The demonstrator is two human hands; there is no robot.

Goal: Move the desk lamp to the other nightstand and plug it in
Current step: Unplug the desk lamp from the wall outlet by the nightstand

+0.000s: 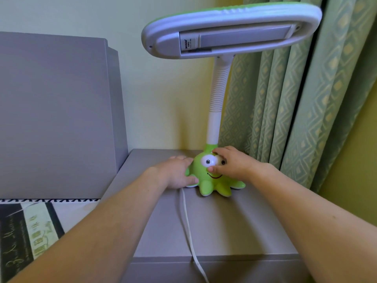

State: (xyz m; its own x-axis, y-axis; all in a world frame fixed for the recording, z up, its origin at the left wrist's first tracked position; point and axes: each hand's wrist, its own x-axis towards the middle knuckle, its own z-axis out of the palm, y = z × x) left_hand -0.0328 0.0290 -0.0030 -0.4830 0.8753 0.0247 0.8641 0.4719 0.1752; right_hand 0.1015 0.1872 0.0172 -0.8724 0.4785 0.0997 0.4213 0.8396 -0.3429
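A desk lamp stands at the back of a grey nightstand (234,231). Its base (214,183) is a green octopus figure with a face, a white ribbed neck (217,94) rises from it, and a long white head (230,30) with a green top hangs overhead. My left hand (176,173) lies against the base's left side with the thumb along a leg. My right hand (232,162) grips the base's upper right, fingers over one eye. A white cord (188,227) runs from the base toward me and drops over the front edge. No plug is in view.
A tall grey headboard (55,111) stands to the left of the nightstand. A bed with a patterned cover (30,227) fills the lower left. Green patterned curtains (306,99) hang close behind and right of the lamp, against a yellow-green wall (350,164).
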